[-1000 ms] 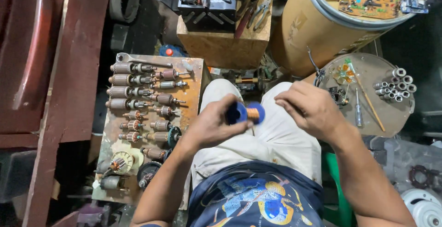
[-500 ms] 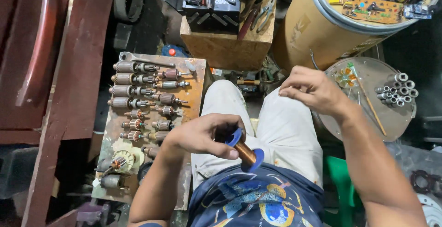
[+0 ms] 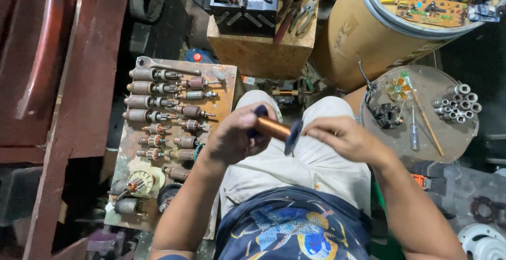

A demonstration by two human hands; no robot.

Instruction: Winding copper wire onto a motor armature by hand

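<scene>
My left hand (image 3: 234,136) grips a spool of copper wire with dark blue end flanges (image 3: 274,128), held level above my lap. My right hand (image 3: 345,140) is at the spool's right flange, fingers bent and touching its edge; whether thin wire runs between the fingers is too fine to tell. Both hands hover over my light trousers.
A board (image 3: 221,96) with several motor armatures and a wrench stands at my left. A round tray (image 3: 448,133) with screwdrivers, metal sleeves and a small fan lies at right. A wooden box (image 3: 253,49) with pliers and a large drum (image 3: 358,33) topped with circuit boards stand ahead.
The spool dropped toward my lap in the left hand while the right hand lifted away; now the spool is raised again and the right hand is back at its flange.
</scene>
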